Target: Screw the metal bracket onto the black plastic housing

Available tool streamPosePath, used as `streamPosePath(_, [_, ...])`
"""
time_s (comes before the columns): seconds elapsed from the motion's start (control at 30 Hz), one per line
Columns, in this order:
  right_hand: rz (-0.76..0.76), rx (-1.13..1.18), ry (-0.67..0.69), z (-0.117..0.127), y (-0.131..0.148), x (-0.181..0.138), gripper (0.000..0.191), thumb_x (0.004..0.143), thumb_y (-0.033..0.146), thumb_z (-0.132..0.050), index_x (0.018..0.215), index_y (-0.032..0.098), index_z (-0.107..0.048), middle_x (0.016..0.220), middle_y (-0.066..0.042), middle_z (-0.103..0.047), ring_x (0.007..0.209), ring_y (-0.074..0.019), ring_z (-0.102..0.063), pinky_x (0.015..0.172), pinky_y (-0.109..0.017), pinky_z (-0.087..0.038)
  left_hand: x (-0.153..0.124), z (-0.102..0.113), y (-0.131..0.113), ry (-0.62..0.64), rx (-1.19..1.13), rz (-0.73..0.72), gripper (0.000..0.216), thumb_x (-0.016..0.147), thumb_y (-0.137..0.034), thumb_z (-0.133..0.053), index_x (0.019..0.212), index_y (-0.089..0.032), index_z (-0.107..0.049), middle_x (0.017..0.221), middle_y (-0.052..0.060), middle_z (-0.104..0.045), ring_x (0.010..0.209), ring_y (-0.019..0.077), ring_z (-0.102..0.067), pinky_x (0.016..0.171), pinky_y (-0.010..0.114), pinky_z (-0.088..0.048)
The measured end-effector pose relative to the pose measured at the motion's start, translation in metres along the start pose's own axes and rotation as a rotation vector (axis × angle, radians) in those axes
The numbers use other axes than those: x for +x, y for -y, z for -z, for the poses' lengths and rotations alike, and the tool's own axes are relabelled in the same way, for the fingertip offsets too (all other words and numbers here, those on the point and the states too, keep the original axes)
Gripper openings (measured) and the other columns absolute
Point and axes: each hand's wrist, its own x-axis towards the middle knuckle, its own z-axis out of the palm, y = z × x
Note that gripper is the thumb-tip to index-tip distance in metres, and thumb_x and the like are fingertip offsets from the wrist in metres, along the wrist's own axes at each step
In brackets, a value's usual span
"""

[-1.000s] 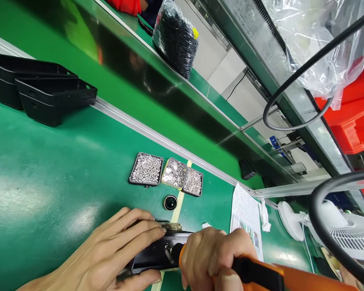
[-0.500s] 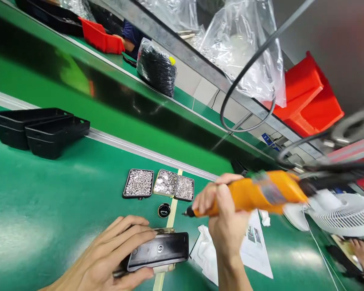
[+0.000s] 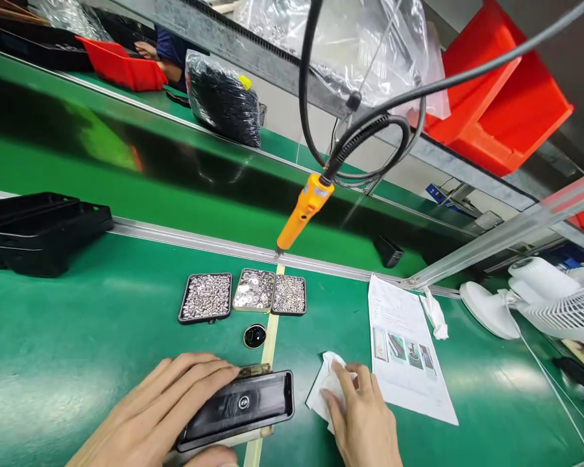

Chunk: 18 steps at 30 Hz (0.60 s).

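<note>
My left hand [image 3: 165,408] lies over the left end of a black plastic tray-like part [image 3: 238,408] on the green bench, fingers on top and thumb at its near edge, gripping it. A small silver screw or boss shows in the part's middle. My right hand [image 3: 363,421] rests with fingers stretched flat on a white cloth [image 3: 327,386] just right of the part. The orange electric screwdriver [image 3: 302,211] hangs free on its black cable above the bench, with no hand on it.
Three small trays of silver screws and washers [image 3: 243,295] sit behind the part, with a round black piece [image 3: 254,336] in front. An instruction sheet [image 3: 403,347] and white fan [image 3: 555,298] lie right. Stacked black trays [image 3: 34,233] stand left. Another person works across the conveyor [image 3: 163,48].
My right hand let go of the orange screwdriver, which swung up and hangs on its cable. That hand dropped onto the white cloth. My left hand stays on the black part.
</note>
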Motion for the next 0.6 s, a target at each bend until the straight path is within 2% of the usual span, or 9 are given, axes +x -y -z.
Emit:
streamPosePath(0.1, [-0.018,0.152,-0.097,-0.005,0.006,-0.011,0.036,0.116,0.031,-0.045,0.107,0.018,-0.077,0.090,-0.010,-0.072,0.070,-0.0209,-0.075,0.055,-0.027,-0.061,0.001,-0.004,-0.005,0.037,0.010,0.012,0.066,0.094,-0.065,-0.075,0.146,-0.026,-0.062,0.134,-0.001,-0.076,0.126,0.0201,-0.066,0.109,0.029,-0.053])
streamPosePath(0.2, [-0.051,0.423,-0.154,0.012,0.024,-0.001,0.018,0.109,0.019,-0.059,0.111,0.021,-0.077,0.093,-0.008,-0.072,0.077,-0.0200,-0.076,0.069,-0.028,-0.065,-0.003,-0.010,-0.006,0.069,0.019,0.029,0.062,0.097,-0.061,-0.072,0.148,-0.028,-0.060,0.136,0.000,-0.076,0.125,0.0233,-0.068,0.111,0.038,-0.051])
streamPosePath(0.27, [-0.054,0.534,-0.176,0.027,0.043,0.010,0.019,0.103,0.014,-0.066,0.116,0.024,-0.075,0.096,-0.008,-0.073,0.078,-0.0204,-0.074,0.068,-0.029,-0.064,-0.007,-0.013,-0.006,0.079,0.008,0.026,0.060,0.099,-0.058,-0.070,0.149,-0.028,-0.059,0.137,0.001,-0.075,0.124,0.0245,-0.069,0.112,0.041,-0.049])
streamPosePath(0.33, [-0.007,0.600,-0.125,0.035,0.066,0.020,0.020,0.100,0.013,-0.069,0.116,0.025,-0.074,0.095,-0.007,-0.073,0.076,-0.0194,-0.073,0.067,-0.029,-0.063,-0.010,-0.016,-0.006,0.081,-0.003,0.025,0.059,0.100,-0.057,-0.069,0.150,-0.028,-0.059,0.138,0.001,-0.075,0.126,0.0244,-0.068,0.116,0.042,-0.044])
streamPosePath(0.4, [0.089,0.573,-0.013,0.034,0.085,0.029,0.020,0.100,0.014,-0.070,0.116,0.025,-0.074,0.094,-0.005,-0.073,0.074,-0.0184,-0.071,0.065,-0.029,-0.061,-0.012,-0.019,-0.006,0.070,-0.022,0.031,0.061,0.100,-0.058,-0.070,0.151,-0.027,-0.059,0.141,0.001,-0.074,0.128,0.0244,-0.066,0.118,0.040,-0.039])
streamPosePath(0.47, [0.221,0.443,0.067,0.030,0.095,0.038,0.018,0.100,0.017,-0.071,0.116,0.025,-0.074,0.090,-0.004,-0.071,0.072,-0.0186,-0.067,0.055,-0.030,-0.051,-0.014,-0.022,-0.005,0.053,-0.042,0.031,0.064,0.100,-0.059,-0.070,0.153,-0.025,-0.058,0.144,0.001,-0.073,0.130,0.0246,-0.065,0.121,0.040,-0.034])
streamPosePath(0.53, [0.364,0.312,0.084,0.026,0.097,0.047,0.016,0.101,0.021,-0.071,0.117,0.025,-0.074,0.088,-0.004,-0.070,0.070,-0.0195,-0.062,0.048,-0.032,-0.038,-0.016,-0.024,-0.005,0.046,-0.055,0.020,0.066,0.100,-0.059,-0.070,0.155,-0.024,-0.056,0.146,0.001,-0.071,0.131,0.0246,-0.064,0.125,0.040,-0.029])
streamPosePath(0.6, [0.483,0.258,0.100,0.027,0.094,0.056,0.016,0.104,0.024,-0.068,0.118,0.023,-0.072,0.087,-0.004,-0.070,0.069,-0.0197,-0.058,0.049,-0.033,-0.034,-0.017,-0.025,-0.005,0.051,-0.060,0.011,0.066,0.101,-0.057,-0.069,0.157,-0.024,-0.055,0.148,0.001,-0.071,0.133,0.0239,-0.063,0.128,0.041,-0.024])
